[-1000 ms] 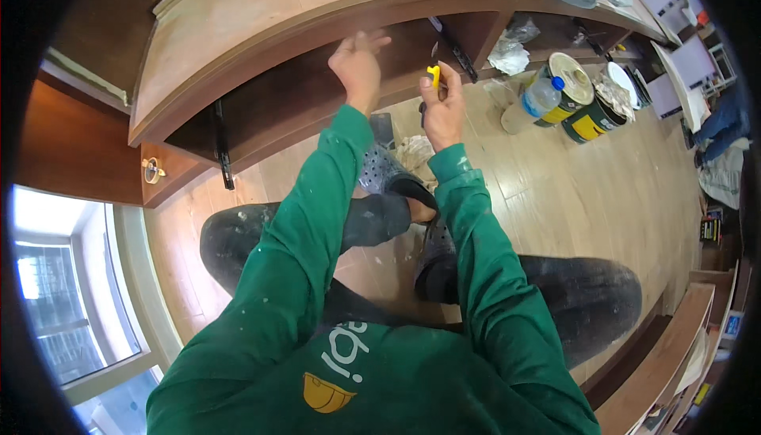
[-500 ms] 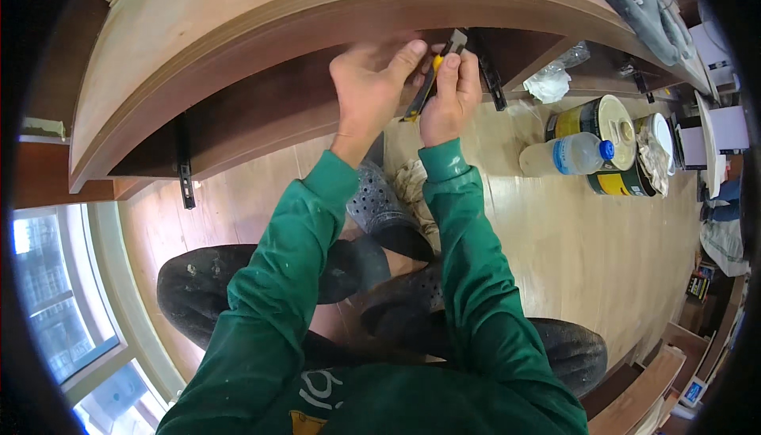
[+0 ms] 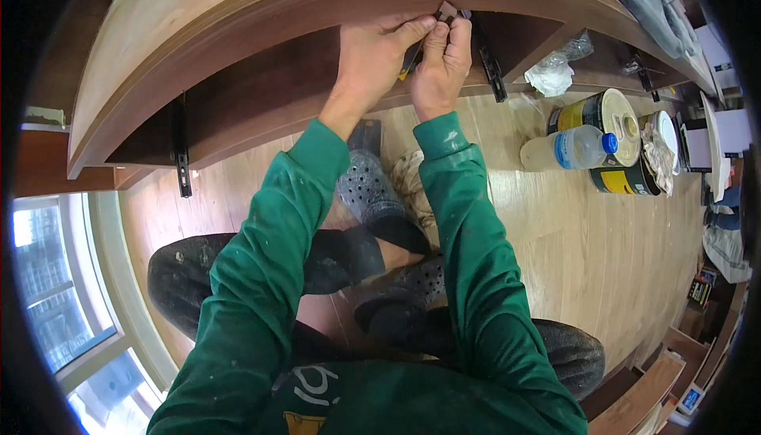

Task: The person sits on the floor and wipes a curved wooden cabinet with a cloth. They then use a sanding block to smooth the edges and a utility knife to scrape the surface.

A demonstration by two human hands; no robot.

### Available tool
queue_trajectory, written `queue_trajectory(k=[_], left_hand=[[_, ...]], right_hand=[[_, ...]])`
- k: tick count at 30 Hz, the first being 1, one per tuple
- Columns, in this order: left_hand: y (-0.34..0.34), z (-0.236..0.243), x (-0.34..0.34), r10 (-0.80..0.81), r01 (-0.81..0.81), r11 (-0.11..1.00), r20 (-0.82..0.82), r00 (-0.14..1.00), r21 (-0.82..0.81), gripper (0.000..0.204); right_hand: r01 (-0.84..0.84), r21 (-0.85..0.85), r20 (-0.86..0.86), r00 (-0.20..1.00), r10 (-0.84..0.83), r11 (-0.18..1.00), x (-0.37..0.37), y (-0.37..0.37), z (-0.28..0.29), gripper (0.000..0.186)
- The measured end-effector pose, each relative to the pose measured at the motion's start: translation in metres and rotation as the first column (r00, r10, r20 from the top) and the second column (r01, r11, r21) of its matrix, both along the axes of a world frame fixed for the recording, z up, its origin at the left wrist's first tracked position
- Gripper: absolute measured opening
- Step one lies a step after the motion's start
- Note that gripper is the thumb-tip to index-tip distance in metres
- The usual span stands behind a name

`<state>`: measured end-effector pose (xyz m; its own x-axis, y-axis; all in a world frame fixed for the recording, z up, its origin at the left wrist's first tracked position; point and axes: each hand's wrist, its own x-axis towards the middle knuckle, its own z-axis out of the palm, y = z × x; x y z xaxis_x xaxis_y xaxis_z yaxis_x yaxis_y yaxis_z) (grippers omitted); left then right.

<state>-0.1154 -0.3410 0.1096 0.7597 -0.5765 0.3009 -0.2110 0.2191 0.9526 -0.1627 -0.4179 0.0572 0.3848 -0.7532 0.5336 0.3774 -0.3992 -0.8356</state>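
Note:
My right hand (image 3: 441,70) is closed around a utility knife (image 3: 411,57) with a dark and yellow body. The greyish end of the knife sticks up past my right thumb, close against the underside of the brown cabinet's front board (image 3: 317,26). Beside it, my left hand (image 3: 372,62) has its thumb bent in toward the knife's upper end, touching or nearly touching my right thumb. The other left fingertips are hidden behind the hand, so what they pinch cannot be made out. A black drawer slide (image 3: 491,62) hangs just right of my right hand.
Another black drawer slide (image 3: 181,149) hangs at the cabinet's left. On the wooden floor (image 3: 547,252), to the right, a bottle with a blue cap (image 3: 583,149) lies against tins (image 3: 618,122). Crumpled plastic (image 3: 551,76) rests in the cabinet. My clogs (image 3: 372,189) and a cloth (image 3: 411,185) are below my hands.
Both hands have moved up, closer to the front board, and drawn together. The knife has risen with my right hand, and my left thumb now meets its upper end.

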Motion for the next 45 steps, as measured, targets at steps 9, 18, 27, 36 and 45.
queue_trajectory(k=[9, 18, 27, 36, 45], left_hand=[[-0.001, -0.009, 0.005, 0.010, -0.011, 0.999, -0.041, 0.999, -0.043, 0.019], [0.007, -0.008, 0.007, -0.006, -0.007, 0.996, -0.143, 0.990, -0.086, 0.018], [-0.003, -0.006, 0.001, -0.070, 0.056, 0.995, -0.164, 0.984, -0.087, 0.019], [-0.005, -0.011, 0.001, -0.085, 0.061, 0.990, -0.198, 0.977, -0.123, 0.018], [-0.005, -0.009, 0.002, -0.049, 0.035, 0.993, -0.131, 0.990, -0.110, 0.019]], right_hand=[[0.070, 0.003, 0.036, 0.997, -0.070, 0.998, 0.002, 0.013, 0.008, 0.020], [0.115, -0.061, -0.022, 0.993, -0.116, 0.992, 0.007, 0.018, 0.004, 0.021], [0.206, -0.021, -0.004, 0.979, -0.206, 0.978, 0.005, 0.020, 0.008, 0.021], [0.098, -0.030, 0.019, 0.995, -0.097, 0.995, 0.002, 0.009, 0.000, 0.017], [0.050, -0.057, 0.001, 0.999, -0.050, 0.997, 0.000, 0.006, -0.001, 0.018]])
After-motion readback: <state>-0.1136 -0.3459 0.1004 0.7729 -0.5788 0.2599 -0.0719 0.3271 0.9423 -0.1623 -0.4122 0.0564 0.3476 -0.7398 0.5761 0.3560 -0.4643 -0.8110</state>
